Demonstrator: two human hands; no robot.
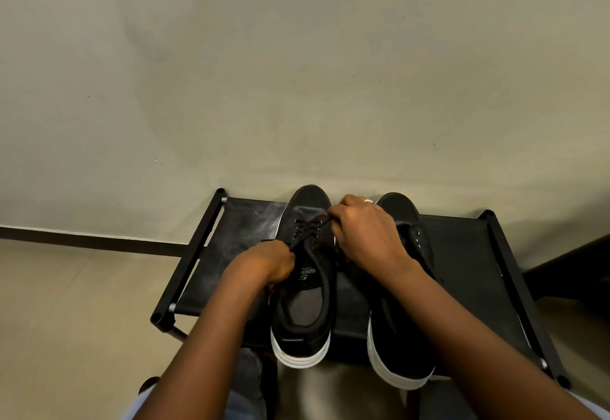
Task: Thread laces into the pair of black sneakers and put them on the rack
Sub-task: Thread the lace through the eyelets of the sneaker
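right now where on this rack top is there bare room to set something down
Bare fabric on the black fabric-topped rack: left patch between the left rail and the left black white-soled sneaker; right patch beyond the right black sneaker. Crowded between the sneakers, under both hands.

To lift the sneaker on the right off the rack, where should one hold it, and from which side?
Hold the right sneaker at its heel collar, coming from the near side above. Its white-soled heel overhangs the rack's near edge toward the person, and the right hand covers the toe end.
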